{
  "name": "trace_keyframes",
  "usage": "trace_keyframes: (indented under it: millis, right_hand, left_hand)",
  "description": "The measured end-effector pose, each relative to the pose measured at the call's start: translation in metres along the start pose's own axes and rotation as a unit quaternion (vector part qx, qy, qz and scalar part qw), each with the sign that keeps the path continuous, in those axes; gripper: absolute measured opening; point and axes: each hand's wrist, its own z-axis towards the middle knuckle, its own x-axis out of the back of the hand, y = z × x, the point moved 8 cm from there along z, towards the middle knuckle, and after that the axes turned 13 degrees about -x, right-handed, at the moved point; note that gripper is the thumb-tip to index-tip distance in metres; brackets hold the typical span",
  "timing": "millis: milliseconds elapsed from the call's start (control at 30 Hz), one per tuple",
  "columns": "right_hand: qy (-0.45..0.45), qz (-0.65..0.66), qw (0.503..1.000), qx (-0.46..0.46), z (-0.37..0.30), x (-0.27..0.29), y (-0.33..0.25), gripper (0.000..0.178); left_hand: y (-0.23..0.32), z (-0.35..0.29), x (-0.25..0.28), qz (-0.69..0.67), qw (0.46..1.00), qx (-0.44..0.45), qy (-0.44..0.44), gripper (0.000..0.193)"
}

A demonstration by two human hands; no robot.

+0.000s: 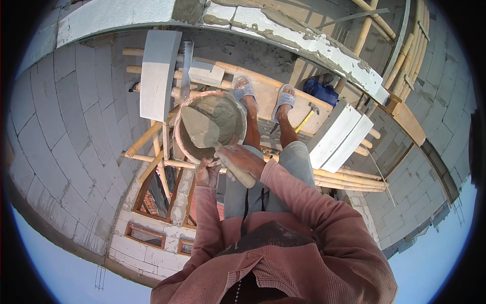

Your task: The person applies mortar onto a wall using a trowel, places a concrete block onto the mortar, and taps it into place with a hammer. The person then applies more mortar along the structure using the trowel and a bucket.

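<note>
A round bucket (177, 133) of wet grey mortar (226, 112) stands in front of me, left of my feet. My right hand (245, 159) is closed round the pale handle of a trowel (200, 126). The trowel's broad blade, smeared with mortar, lies over the mortar inside the bucket. My left hand (206, 175) is at the bucket's near rim, its fingers curled against the edge. Part of its grip is hidden by the rim.
I stand on a board over bamboo poles (349, 180). Light blocks (161, 76) lie left, others (341, 137) right. A saw blade (187, 66) stands behind the bucket. A yellow-handled hammer (305, 120) and blue bag (322, 92) lie right of my feet. A mortar-topped wall (314, 44) crosses ahead.
</note>
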Motion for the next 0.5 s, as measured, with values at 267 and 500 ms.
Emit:
trace_keyframes:
  millis: [267,500]
  right_hand:
    - [0.348,-0.441,0.818,0.126,-0.047,0.076,0.017,0.040]
    - [0.438,-0.355,0.824,0.054,-0.052,0.129,0.022,0.051]
  left_hand:
    - [-0.006,0.014,-0.044,0.035,0.998,0.010,-0.042,0.039]
    - [-0.025,0.032,-0.086,0.267,0.957,0.027,-0.107,0.017]
